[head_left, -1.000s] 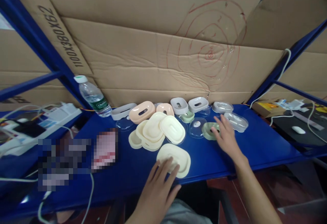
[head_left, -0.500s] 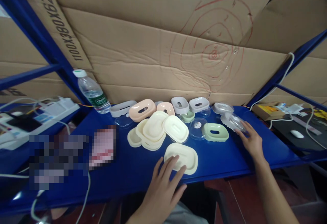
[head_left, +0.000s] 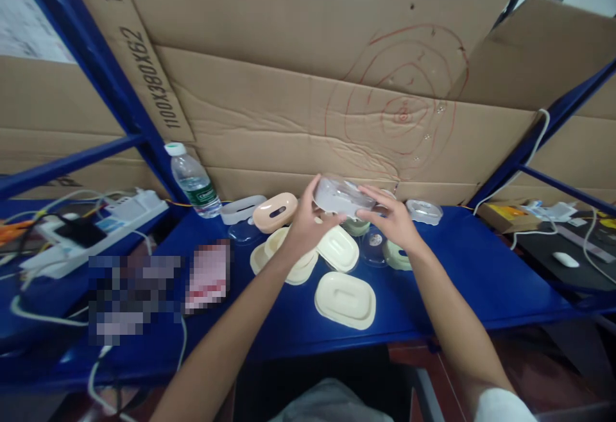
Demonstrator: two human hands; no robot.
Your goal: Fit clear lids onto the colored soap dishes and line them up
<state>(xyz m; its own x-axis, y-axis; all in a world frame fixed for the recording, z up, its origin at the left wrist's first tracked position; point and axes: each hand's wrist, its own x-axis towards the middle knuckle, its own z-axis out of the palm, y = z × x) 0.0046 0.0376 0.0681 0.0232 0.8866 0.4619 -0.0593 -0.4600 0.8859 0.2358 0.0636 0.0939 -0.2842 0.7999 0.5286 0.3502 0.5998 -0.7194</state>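
Between my left hand (head_left: 308, 220) and my right hand (head_left: 392, 217) is a grey soap box with a clear lid (head_left: 341, 196), raised above the back of the desk. Fingers and thumbs of both hands grip its two ends. Below it lie overlapping cream oval trays (head_left: 298, 271) and a cream tray on a clear lid (head_left: 338, 249). Another cream tray (head_left: 345, 300) lies alone closer to me. A peach soap-dish piece (head_left: 275, 212) and a grey one (head_left: 242, 209) stand left of my hands. My right forearm partly hides a green piece (head_left: 397, 256).
A water bottle (head_left: 195, 181) leans against the cardboard wall (head_left: 269, 108). Another clear-lidded box (head_left: 424, 211) stands at the back right of the blue desk (head_left: 471, 268). Power strips and cables (head_left: 106, 229) lie at left, and a white mouse (head_left: 566, 259) at right.
My right hand has carried the clear-lidded box from the right to the middle and lifted it. My left hand has left the near cream tray and now grips the box too.
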